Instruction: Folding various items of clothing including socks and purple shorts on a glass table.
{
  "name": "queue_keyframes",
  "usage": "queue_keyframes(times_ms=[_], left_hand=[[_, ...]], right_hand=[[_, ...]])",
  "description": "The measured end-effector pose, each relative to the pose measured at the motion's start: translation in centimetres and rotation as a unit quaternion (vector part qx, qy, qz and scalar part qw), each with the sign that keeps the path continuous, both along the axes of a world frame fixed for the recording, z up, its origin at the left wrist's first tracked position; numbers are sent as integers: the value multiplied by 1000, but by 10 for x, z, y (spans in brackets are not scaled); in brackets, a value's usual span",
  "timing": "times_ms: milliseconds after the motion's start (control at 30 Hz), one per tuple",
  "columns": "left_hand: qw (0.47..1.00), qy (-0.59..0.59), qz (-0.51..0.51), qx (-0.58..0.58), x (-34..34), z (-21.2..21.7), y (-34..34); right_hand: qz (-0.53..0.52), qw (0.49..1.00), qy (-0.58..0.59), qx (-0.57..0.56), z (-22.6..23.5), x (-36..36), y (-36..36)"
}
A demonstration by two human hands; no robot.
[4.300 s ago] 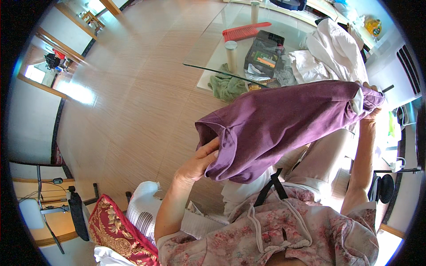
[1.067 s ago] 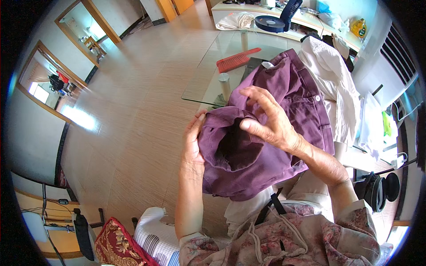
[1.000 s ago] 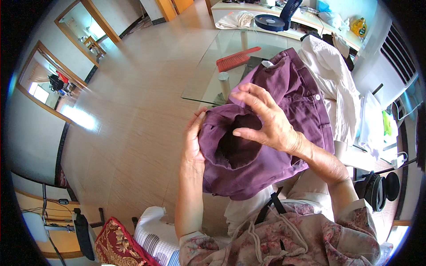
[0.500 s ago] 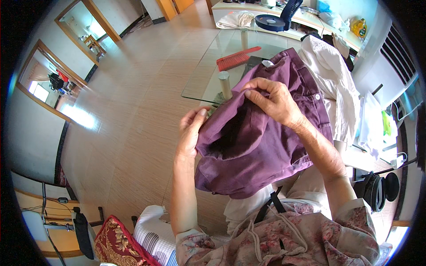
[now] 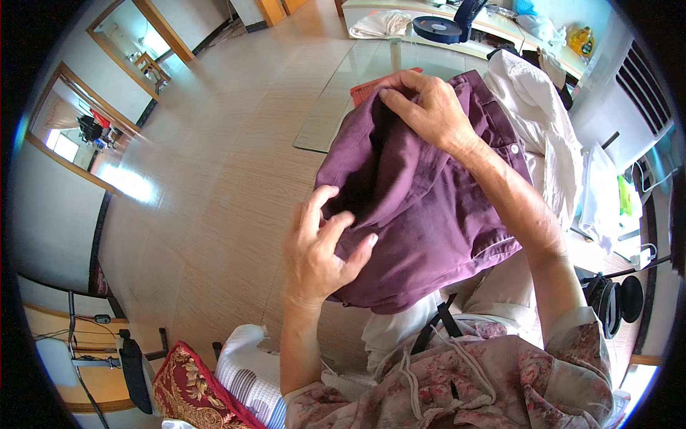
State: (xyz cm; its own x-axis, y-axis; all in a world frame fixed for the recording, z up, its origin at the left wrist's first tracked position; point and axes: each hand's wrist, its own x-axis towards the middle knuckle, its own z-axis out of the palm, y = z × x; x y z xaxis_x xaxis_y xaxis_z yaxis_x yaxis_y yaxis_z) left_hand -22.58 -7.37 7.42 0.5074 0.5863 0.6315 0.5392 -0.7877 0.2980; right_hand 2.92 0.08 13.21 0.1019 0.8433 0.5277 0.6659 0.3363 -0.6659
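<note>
Purple trousers (image 5: 429, 229) with a metal button at the waistband lie across my lap and up over the edge of a glass table. My right hand (image 5: 429, 111) pinches the far edge of a leg opening and holds it raised. At the near side of that opening is my left hand (image 5: 325, 247), its fingers spread, with the fingertips at the fabric's edge. The inside of the opening looks dark. Part of a red brush (image 5: 366, 90) shows behind the raised cloth and my right hand.
The glass table (image 5: 321, 118) stands ahead. White cloth (image 5: 532, 107) hangs at the right, beside a white appliance with dark vents (image 5: 643, 79). A dark blue fan (image 5: 437, 28) is at the back. Lower left are a red patterned cushion (image 5: 193, 390) and a striped white cloth (image 5: 246, 372).
My left hand has let go of the trouser edge and spread its fingers lower down. My right hand has moved up and away with its edge, widening the opening and covering most of the brush.
</note>
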Motion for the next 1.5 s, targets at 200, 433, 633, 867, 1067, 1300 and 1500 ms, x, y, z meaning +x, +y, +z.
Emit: queue_keyframes(times_ms=[200, 433, 633, 867, 1067, 1300, 1500], left_hand=[[987, -113, 91, 63, 8, -6, -10], [926, -321, 69, -187, -10, -23, 5], [879, -412, 103, -215, -13, -25, 8], [874, -409, 83, -250, -16, -19, 32], [890, -381, 161, -193, -9, 13, 126], [793, -327, 252, -449, -29, -63, 257], [655, -474, 184, -559, -60, -153, 252]], right_hand=[[-17, 994, -70, 86, 15, -2, 40], [143, 982, -6, -120, 37, -21, 66], [357, 911, -1, -206, 65, -6, 71], [272, 940, -195, -61, 67, -11, 82], [103, 944, -203, 238, 106, -19, 133], [78, 942, -322, 48, 79, 53, 162], [-72, 893, -410, -171, -6, 193, 104]])
